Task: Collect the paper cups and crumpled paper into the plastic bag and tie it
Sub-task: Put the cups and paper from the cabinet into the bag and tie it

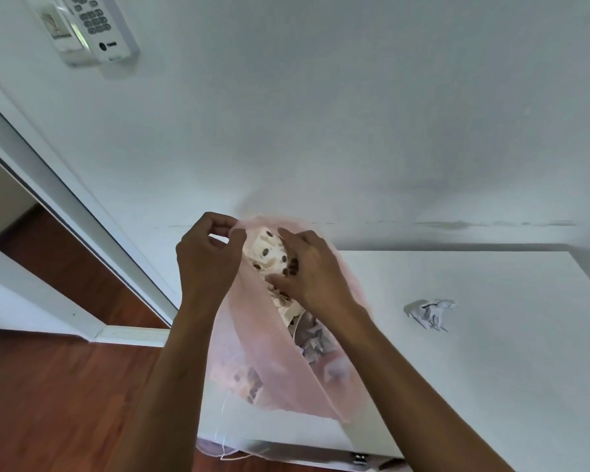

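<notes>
At frame centre, the left hand pinches the plastic bag rim, holding its mouth open so the right hand, gripping a paper cup, can push it in. One crumpled paper waits on the table, right of centre.

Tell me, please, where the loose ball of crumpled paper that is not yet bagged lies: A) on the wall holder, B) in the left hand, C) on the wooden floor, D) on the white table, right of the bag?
D: the crumpled paper lies on the white table, apart from the pink plastic bag that both hands hold.
</notes>
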